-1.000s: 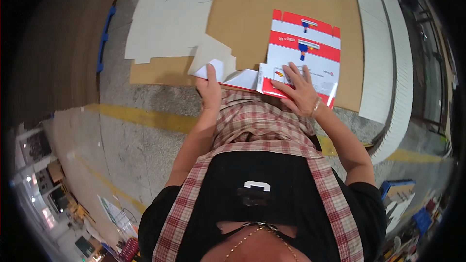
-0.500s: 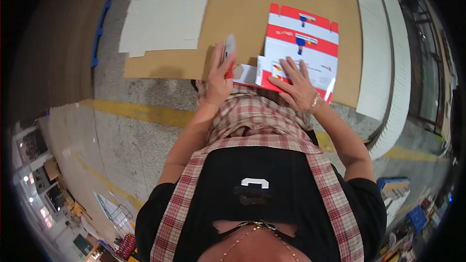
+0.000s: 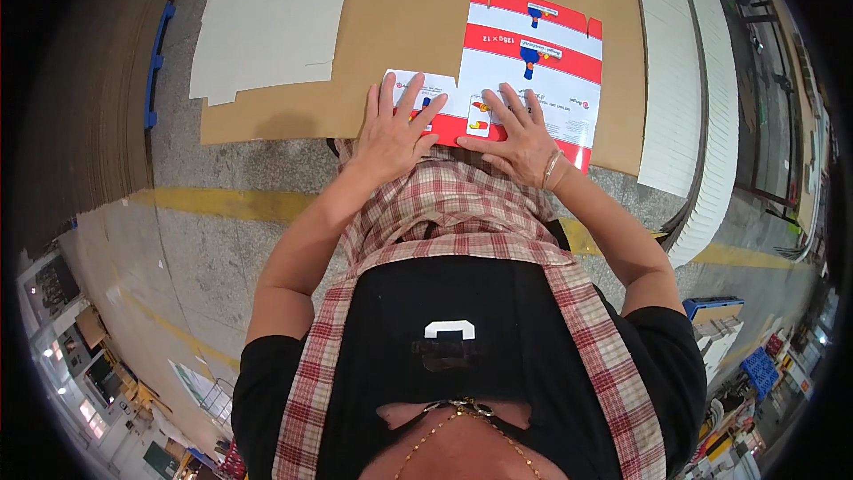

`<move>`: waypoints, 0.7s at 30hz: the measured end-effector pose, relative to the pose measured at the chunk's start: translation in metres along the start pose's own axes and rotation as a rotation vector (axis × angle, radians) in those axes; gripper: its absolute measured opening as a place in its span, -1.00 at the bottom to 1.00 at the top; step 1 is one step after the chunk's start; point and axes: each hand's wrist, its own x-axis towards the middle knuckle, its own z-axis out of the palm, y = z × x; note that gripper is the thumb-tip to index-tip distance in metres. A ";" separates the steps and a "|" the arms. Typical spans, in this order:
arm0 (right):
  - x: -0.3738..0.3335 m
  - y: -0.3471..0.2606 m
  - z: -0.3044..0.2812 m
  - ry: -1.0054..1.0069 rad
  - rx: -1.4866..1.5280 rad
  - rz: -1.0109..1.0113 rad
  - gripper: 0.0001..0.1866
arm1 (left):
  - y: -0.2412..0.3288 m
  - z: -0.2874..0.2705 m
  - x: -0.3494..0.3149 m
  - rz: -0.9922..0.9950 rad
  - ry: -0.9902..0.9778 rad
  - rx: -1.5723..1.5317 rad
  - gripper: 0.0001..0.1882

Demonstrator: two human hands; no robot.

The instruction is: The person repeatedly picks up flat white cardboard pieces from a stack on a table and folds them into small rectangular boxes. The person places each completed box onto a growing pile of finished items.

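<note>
Carton blank [image 3: 555, 80], 1 pc: printed board, red/white w/ blue motifs, glossy, slotted far end. Loc.: near edge of brown cardboard sheet [image 3: 395, 22], toward near R corner. Est. handling: light, fairly stiff, slick face, prob. creases easily; best held by side edges. L hand [image 3: 386, 138]: fingers spread, back up, on L flap. R hand [image 3: 529, 144]: spread, flat on main panel. Adj.: white sheets [image 3: 267, 27], matte, notched, along L edge; white stack [image 3: 680, 80], ridged side, along R edge.
</note>
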 end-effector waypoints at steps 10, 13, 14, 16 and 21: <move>0.000 0.000 -0.001 0.010 0.028 0.008 -0.41 | 0.014 -0.008 0.005 -0.115 -0.083 0.017 -0.36; 0.001 -0.002 0.002 0.002 0.036 0.056 -0.42 | 0.019 -0.009 0.005 -0.142 -0.058 -0.019 -0.31; 0.002 -0.003 0.003 0.000 0.040 0.075 -0.41 | 0.020 -0.008 0.006 -0.150 -0.046 -0.013 -0.31; 0.001 -0.003 0.000 0.006 0.038 0.062 -0.40 | 0.023 -0.009 0.008 -0.174 -0.048 -0.002 -0.30; 0.000 -0.001 0.002 0.007 0.063 0.050 -0.39 | 0.037 -0.013 0.021 -0.276 -0.018 0.020 -0.34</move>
